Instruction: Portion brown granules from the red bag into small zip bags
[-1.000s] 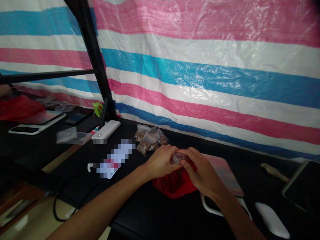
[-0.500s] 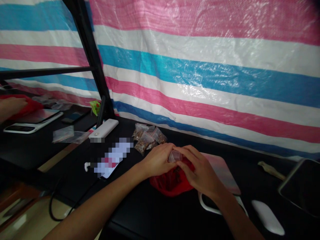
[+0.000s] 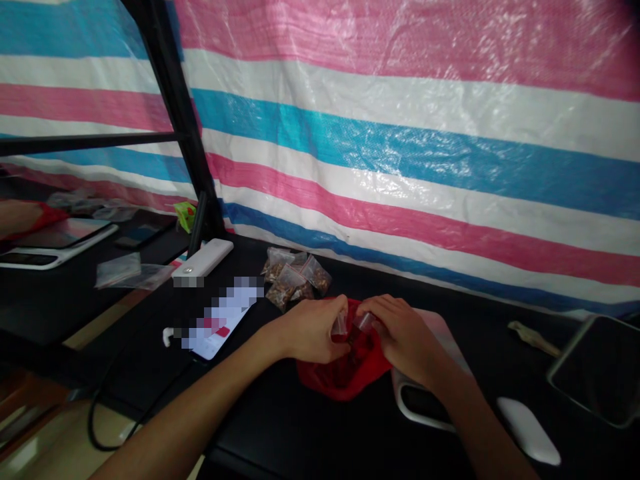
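My left hand (image 3: 316, 331) is closed at the left rim of a red plastic bag (image 3: 345, 385), pinching a small clear zip bag (image 3: 340, 324). Over the right side of that red bag, my right hand (image 3: 405, 337) has its fingers curled round a small clear plastic piece (image 3: 365, 323), cup-like in shape. Dark bits lie inside the red bag, too dim to make out. Just beyond my left hand is a pile of several small zip bags (image 3: 295, 279) filled with brown pieces. A white scale (image 3: 425, 408) with a pinkish top sits partly under my right forearm.
To the left lie a phone (image 3: 220, 330), a white power bank (image 3: 204, 259) and an earbud (image 3: 168, 337). A white case (image 3: 529, 430) and a dark tablet-like device (image 3: 597, 373) lie right. Another person's hand (image 3: 20, 219) works at far left, past a black frame post (image 3: 173, 87).
My hands have moved apart. The clear zip bag stays in my left hand, while the clear cup-like piece now shows separately in my right. The camera view has shifted slightly.
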Demonstrator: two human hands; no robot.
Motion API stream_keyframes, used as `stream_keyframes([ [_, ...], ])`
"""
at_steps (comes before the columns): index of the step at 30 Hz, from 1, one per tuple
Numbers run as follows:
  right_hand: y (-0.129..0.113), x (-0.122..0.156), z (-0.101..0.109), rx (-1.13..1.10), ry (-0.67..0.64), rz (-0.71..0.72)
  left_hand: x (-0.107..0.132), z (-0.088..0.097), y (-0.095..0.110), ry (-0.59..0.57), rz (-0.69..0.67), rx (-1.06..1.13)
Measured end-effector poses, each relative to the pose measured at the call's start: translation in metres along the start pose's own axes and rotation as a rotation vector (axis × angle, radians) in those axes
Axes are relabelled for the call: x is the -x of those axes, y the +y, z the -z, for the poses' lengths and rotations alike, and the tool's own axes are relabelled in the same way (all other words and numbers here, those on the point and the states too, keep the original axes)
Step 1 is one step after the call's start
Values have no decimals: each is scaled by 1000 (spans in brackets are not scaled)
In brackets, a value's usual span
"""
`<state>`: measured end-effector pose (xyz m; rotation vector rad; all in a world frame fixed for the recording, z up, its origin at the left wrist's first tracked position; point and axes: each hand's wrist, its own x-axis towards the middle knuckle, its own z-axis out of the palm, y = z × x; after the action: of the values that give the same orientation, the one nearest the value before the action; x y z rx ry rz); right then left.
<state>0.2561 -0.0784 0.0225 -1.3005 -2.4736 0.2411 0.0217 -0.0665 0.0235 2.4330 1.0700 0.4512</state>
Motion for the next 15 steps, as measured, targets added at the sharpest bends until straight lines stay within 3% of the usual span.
stream_keyframes([
  [9, 3, -2, -18, 98, 23, -86, -5, -10, -17, -25, 23, 57],
  [15, -3, -2, -18, 81, -4, -126, -10, -12, -18, 64, 36, 226],
])
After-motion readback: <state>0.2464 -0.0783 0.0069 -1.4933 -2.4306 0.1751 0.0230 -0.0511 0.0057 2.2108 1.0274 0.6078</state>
